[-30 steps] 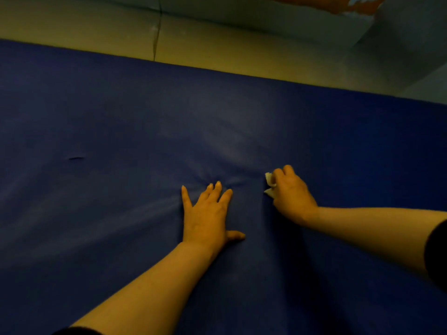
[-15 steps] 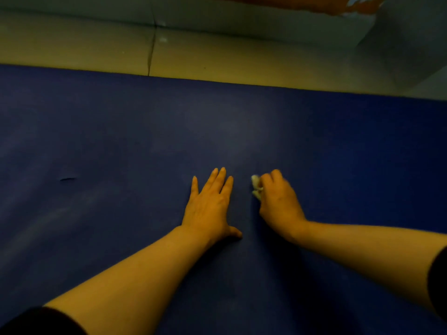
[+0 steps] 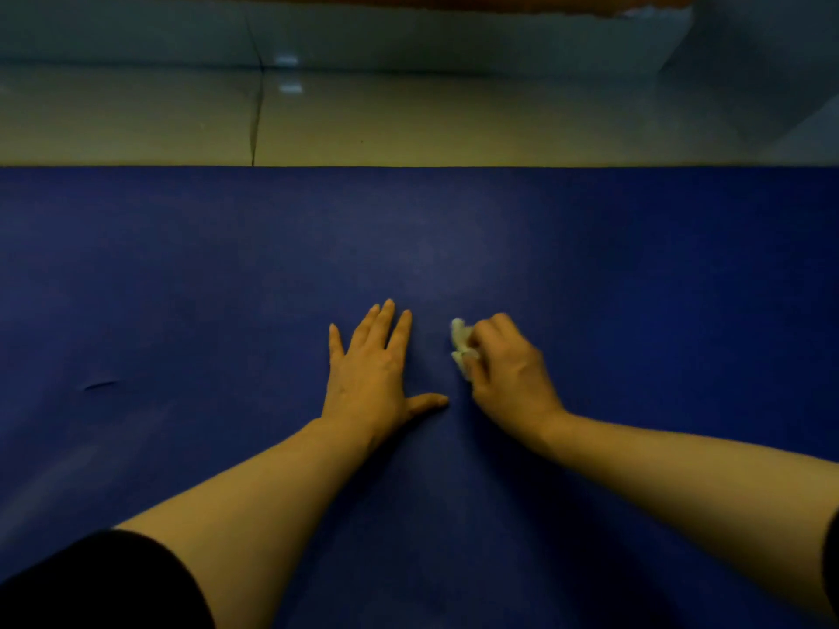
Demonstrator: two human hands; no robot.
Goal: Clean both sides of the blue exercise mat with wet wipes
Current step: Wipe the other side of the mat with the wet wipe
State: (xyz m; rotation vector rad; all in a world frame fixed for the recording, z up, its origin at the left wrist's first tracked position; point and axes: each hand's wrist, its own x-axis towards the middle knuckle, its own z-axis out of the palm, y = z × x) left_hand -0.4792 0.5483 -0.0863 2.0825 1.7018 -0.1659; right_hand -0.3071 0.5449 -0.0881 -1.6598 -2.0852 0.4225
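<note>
Head view: blue exercise mat (image 3: 635, 311) lies flat on the tiled floor (image 3: 408, 120). Left hand (image 3: 377, 370) presses it, fingers straight. Right hand (image 3: 508, 370), at its 3 o'clock, clenches a wet wipe (image 3: 461, 345) against the mat. A small crease (image 3: 101, 385) sits at 9 o'clock

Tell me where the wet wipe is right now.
In the head view the wet wipe sits just right of centre, bunched under the curled fingers of the right hand on the blue mat, beside the flat left hand.
</note>
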